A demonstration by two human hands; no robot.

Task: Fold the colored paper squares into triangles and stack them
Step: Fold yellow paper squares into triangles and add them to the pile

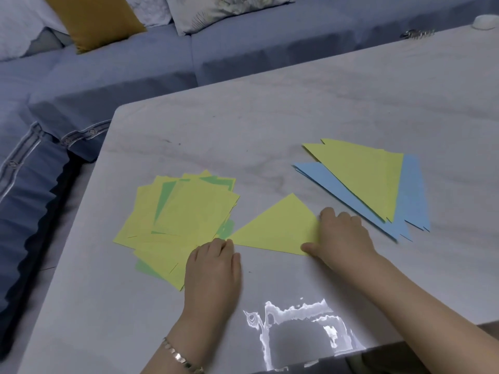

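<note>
A yellow paper folded into a triangle point(278, 228) lies flat near the middle of the table. My left hand point(213, 268) touches its left tip with its fingertips. My right hand point(341, 236) presses on its right corner, fingers bent down onto the paper. Left of the triangle lies a loose pile of unfolded yellow and green squares point(183, 220). At the right sits a stack of folded triangles point(361, 182), yellow ones on top of blue ones.
The grey marble-look table point(270, 125) has its left edge close to a blue sofa point(81, 90) with cushions. A metal clip point(417, 33) and a white object point(486, 22) sit at the far right edge. A bright glare patch shows near the front edge.
</note>
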